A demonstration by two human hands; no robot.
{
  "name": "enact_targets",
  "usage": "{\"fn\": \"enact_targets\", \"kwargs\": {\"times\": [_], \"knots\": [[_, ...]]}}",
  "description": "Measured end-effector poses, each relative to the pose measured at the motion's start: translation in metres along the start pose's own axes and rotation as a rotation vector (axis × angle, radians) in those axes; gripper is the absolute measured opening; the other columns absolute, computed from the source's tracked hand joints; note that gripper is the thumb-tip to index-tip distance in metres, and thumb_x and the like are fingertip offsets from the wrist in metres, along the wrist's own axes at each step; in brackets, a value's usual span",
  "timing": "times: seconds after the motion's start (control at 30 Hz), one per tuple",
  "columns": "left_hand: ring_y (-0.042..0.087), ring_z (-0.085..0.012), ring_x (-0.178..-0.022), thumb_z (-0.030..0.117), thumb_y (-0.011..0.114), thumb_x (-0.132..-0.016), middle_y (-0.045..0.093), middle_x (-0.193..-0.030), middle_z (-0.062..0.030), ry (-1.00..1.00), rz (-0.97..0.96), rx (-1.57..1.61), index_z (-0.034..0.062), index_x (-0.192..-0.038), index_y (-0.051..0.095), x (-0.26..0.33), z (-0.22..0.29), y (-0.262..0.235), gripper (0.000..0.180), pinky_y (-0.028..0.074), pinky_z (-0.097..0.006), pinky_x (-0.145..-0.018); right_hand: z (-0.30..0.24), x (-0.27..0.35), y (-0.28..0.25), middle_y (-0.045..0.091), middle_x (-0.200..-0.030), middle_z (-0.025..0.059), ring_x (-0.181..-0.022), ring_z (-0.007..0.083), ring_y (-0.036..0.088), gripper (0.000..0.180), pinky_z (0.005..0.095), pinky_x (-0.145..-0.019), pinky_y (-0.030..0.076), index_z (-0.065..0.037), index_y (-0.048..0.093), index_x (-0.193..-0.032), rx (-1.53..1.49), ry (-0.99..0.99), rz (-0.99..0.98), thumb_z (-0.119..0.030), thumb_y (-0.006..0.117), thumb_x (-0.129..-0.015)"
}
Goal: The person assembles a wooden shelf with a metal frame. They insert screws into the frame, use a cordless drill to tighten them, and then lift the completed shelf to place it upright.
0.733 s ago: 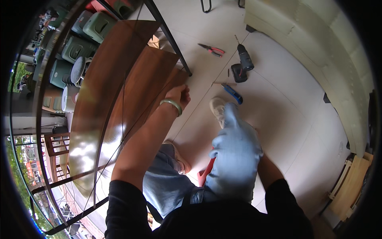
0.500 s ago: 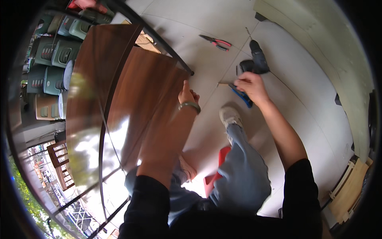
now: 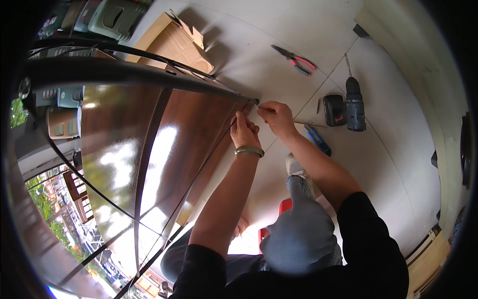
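A dark brown, glossy wooden panel (image 3: 189,117) in a thin black metal frame (image 3: 134,74) stands tilted on the left. My left hand (image 3: 245,133), with a bangle (image 3: 249,151) at the wrist, is closed at the panel's right edge, thumb against it. What its curled fingers grip is hidden. Close by, my right hand (image 3: 278,117) pinches at the end of a black frame bar. Whatever lies between those fingertips is too small to make out.
On the tiled floor lie red-handled pliers (image 3: 296,60), a cordless drill (image 3: 354,104) with a black battery (image 3: 334,110), and a blue utility knife (image 3: 318,140). An opened cardboard box (image 3: 174,45) lies behind the frame. Green plastic stools (image 3: 112,20) are stacked far left. A pale cabinet (image 3: 423,74) borders the right.
My right hand has moved left from above the knife to the frame bar's end, beside my left hand. The view has shifted, and the black frame now crosses over the panel.
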State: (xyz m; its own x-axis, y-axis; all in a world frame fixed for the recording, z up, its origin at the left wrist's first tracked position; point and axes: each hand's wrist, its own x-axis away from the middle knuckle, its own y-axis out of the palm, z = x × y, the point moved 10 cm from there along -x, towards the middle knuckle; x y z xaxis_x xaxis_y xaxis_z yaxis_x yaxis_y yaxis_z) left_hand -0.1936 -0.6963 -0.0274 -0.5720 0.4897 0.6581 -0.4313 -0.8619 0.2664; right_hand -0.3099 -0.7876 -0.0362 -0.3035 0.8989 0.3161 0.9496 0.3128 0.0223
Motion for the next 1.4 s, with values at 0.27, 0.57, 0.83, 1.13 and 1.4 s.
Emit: {"fn": "enact_targets", "kwargs": {"times": [0.27,0.57,0.83,1.13,1.4], "knots": [[0.034,-0.0057,-0.050,0.025,0.059,-0.090,0.039,-0.062,0.0044,0.043,0.060,-0.024,0.0064,-0.089,0.058,-0.001,0.004,-0.005,0.019,0.030,-0.023,-0.045,-0.019,-0.012,0.008,0.064,-0.068,0.0131,-0.060,0.0210,0.061,0.017,0.0309,-0.058,0.046,0.001,0.068,-0.084,0.059,-0.084,0.024,-0.015,0.066,-0.077],[0.034,-0.0056,-0.049,0.022,0.059,-0.090,0.044,-0.061,0.0033,0.085,0.116,0.024,0.0069,-0.086,0.057,-0.001,0.006,-0.008,0.016,0.031,-0.023,-0.045,-0.043,-0.008,0.006,0.063,-0.071,0.0154,-0.065,0.0322,0.061,0.012,0.0374,-0.060,0.048,-0.001,0.067,-0.081,0.249,-0.203,0.090,-0.010,0.064,-0.074],[0.033,-0.0053,-0.049,0.023,0.058,-0.089,0.055,-0.069,0.0015,0.128,0.052,-0.003,0.0068,-0.087,0.057,-0.005,0.008,-0.008,0.016,0.031,-0.023,-0.045,-0.068,0.000,0.010,0.060,-0.072,0.0142,-0.066,0.0332,0.060,0.005,0.0415,-0.060,0.049,-0.002,0.065,-0.077,0.399,-0.440,0.123,-0.005,0.064,-0.073],[0.034,-0.0063,-0.051,0.023,0.058,-0.087,0.046,-0.063,0.0027,0.153,0.134,0.011,0.0081,-0.082,0.055,-0.002,0.009,-0.009,0.016,0.030,-0.023,-0.047,-0.065,-0.006,0.002,0.060,-0.071,0.0130,-0.063,0.0280,0.060,0.010,0.0355,-0.056,0.047,-0.002,0.065,-0.080,0.326,-0.481,0.174,-0.002,0.068,-0.071],[0.033,-0.0059,-0.050,0.022,0.060,-0.085,0.050,-0.066,0.0018,0.155,0.149,0.008,0.0066,-0.084,0.056,-0.003,0.009,-0.011,0.016,0.029,-0.023,-0.046,-0.054,-0.004,0.004,0.060,-0.071,0.0134,-0.067,0.0315,0.060,0.006,0.0400,-0.061,0.048,-0.002,0.063,-0.076,0.221,-0.363,0.157,-0.006,0.066,-0.071]]}}
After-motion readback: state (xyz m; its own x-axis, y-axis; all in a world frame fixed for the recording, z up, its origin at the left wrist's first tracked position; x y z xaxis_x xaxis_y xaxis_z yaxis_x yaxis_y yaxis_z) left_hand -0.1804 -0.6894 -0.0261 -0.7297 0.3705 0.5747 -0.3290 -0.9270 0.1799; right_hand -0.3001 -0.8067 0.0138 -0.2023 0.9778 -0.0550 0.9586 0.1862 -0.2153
